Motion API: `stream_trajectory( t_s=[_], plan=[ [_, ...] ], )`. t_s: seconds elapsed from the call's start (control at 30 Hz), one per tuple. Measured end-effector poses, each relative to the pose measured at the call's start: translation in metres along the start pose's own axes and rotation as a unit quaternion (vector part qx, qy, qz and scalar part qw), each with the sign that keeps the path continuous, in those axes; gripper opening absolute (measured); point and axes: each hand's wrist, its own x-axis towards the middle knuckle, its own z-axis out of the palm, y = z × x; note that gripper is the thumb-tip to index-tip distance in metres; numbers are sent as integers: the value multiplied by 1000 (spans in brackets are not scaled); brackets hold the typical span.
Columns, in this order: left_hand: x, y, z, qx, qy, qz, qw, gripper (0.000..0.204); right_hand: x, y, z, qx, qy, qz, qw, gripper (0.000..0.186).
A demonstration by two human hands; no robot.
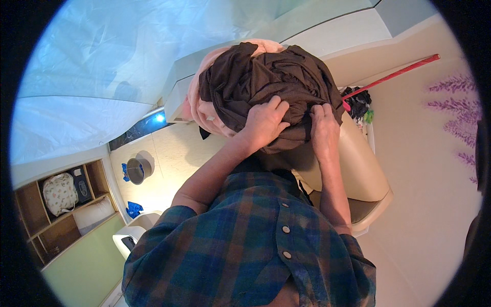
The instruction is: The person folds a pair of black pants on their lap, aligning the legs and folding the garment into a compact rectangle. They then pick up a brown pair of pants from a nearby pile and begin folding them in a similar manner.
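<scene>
Brown fabric (279, 71), upper centre, lies gathered, not flat. Right fingers (317, 111) pinch it; whether left fingers (276, 102) grip cannot be told.

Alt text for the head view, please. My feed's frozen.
A person's left hand and right hand touch a bunched dark brown cloth, with pink fabric showing behind and to its left. Beige padded furniture and a slanted red pole are at right; a round grey bin and open shelves at left.
</scene>
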Motion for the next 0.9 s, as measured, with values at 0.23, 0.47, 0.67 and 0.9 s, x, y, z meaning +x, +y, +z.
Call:
stream_trajectory(
  t_s=[0.23,0.47,0.67,0.9],
  plan=[
    [-1,-8,-4,-103,104,32,989,14,1,3,-10,185,73,0,980,12],
    [17,3,-56,-220,177,70,957,7,28,-23,-60,246,167,-71,952,13],
    [39,33,-107,-448,197,15,872,9,64,-47,-96,246,229,-134,932,10],
    [52,44,-133,-395,190,80,895,8,80,-51,-112,283,231,-180,913,36]
  ],
)
